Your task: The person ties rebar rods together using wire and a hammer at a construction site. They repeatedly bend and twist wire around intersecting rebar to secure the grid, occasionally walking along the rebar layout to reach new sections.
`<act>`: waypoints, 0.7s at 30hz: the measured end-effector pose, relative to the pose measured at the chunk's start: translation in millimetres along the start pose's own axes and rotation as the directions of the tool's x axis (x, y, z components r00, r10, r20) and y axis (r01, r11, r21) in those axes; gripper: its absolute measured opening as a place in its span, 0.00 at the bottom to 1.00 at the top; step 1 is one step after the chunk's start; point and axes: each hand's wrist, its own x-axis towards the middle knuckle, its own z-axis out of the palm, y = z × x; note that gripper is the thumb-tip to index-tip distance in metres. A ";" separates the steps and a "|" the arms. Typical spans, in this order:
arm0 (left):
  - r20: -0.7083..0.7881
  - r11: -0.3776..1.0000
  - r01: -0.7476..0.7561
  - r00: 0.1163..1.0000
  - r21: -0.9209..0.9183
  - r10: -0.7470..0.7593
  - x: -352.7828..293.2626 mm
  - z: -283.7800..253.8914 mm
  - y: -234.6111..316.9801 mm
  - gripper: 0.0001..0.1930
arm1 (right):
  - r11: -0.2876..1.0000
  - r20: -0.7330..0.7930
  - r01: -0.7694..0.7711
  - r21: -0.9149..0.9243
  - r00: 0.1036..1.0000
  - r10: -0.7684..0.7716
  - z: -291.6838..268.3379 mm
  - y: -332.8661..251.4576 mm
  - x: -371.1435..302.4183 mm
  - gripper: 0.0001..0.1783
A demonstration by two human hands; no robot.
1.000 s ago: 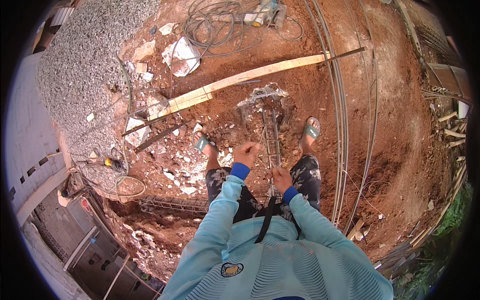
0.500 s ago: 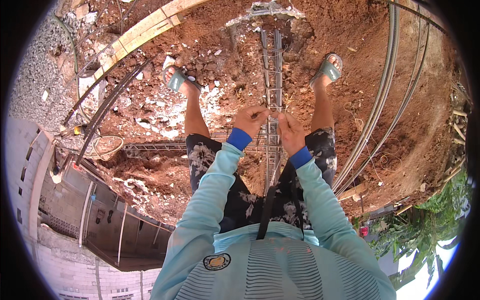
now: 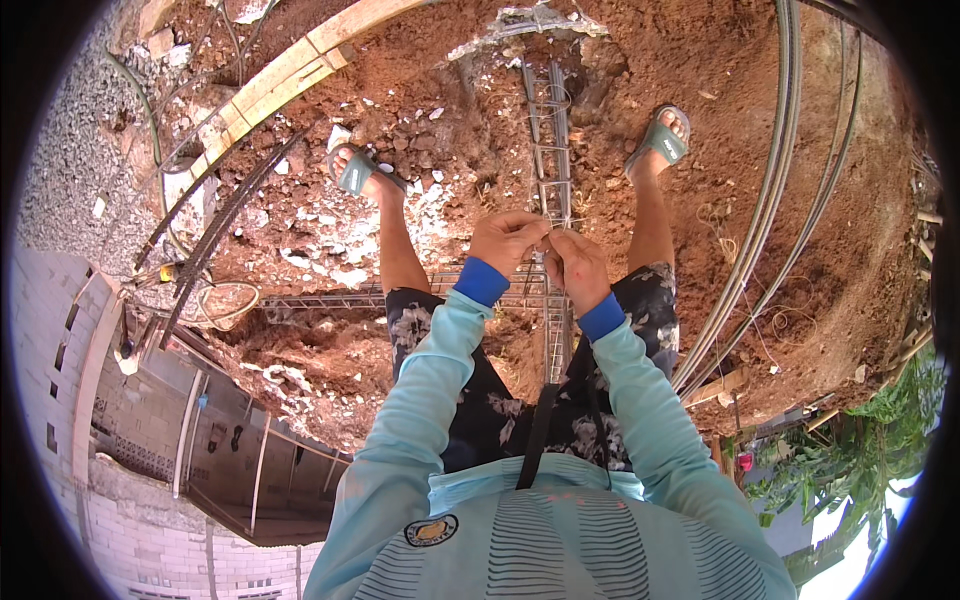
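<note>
My left hand (image 3: pixel 508 243) and my right hand (image 3: pixel 578 266) meet over a long rebar cage (image 3: pixel 545 160) that runs away from me between my feet. Both are closed, with fingertips pinched together and nearly touching. What seems to be a thin piece of wire (image 3: pixel 546 236) sits between the fingertips, mostly hidden by them. The cage is made of long steel bars with square stirrups across them. Just below my hands a second rebar cage (image 3: pixel 340 300) comes in from the left and meets the first one.
Reddish soil and broken rubble surround my sandalled feet. Long steel bars (image 3: pixel 765 200) curve along the right, with loose thin wire (image 3: pixel 795 320) on the soil beside them. A wooden plank (image 3: pixel 290 75) and dark rebars (image 3: pixel 225 215) lie at the left, near gravel (image 3: pixel 75 170).
My hands have drawn closer together, and the right hand has turned so its fingers point more toward the left. The view has shifted slightly. My feet stay in place.
</note>
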 end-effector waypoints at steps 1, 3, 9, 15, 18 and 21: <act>-0.024 1.000 0.004 1.000 0.020 -0.003 0.5 0.4 -2.3 0.10 | 1.000 -0.070 -0.001 0.029 0.998 0.003 4.7 -1.7 -2.1 0.09; -0.077 0.998 0.013 0.997 0.057 -0.008 0.2 2.1 -6.1 0.10 | 0.953 -0.205 0.206 -0.222 0.946 -0.252 5.3 -7.7 -5.3 0.07; -0.037 0.953 -0.121 0.990 0.278 0.136 0.5 2.6 -6.9 0.09 | 0.490 0.072 0.532 -0.690 0.725 -0.685 -1.0 -31.8 -13.0 0.08; -0.030 0.935 -0.152 0.985 0.320 0.171 -2.6 0.9 -18.5 0.07 | 0.403 0.211 0.568 -0.718 0.729 -0.652 -13.8 -22.0 2.6 0.08; -0.036 0.867 -0.165 0.978 0.471 0.206 -7.2 4.7 -17.5 0.06 | 0.249 0.309 0.602 -0.759 0.670 -0.675 -15.1 -26.7 2.5 0.08; 0.060 0.712 -0.343 0.918 0.613 0.391 -3.7 7.3 -22.3 0.05 | 0.215 0.331 0.541 -0.813 0.734 -0.593 -17.0 -28.2 7.4 0.12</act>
